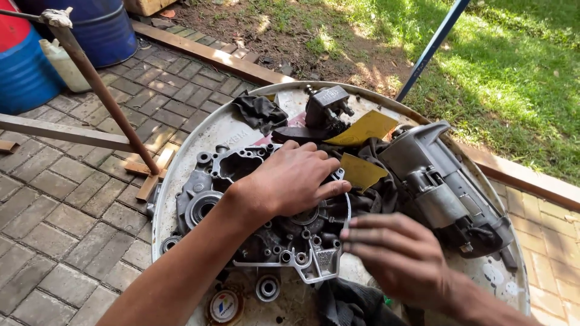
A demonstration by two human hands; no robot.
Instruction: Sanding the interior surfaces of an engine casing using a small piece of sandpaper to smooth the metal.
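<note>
My left hand rests palm down on a grey metal engine crankcase half that lies flat on a round white dish-like worktop. My right hand hovers over the case's right edge with its fingers held together, holding nothing that I can see. Two pieces of yellow sandpaper lie just past my left fingertips. A second large grey engine part lies to the right of both hands on a dark rag.
A smaller metal part and a black rag lie at the dish's far side. A round bearing and a round lid sit near the front. Blue drums and a rusty pole stand left on brick paving.
</note>
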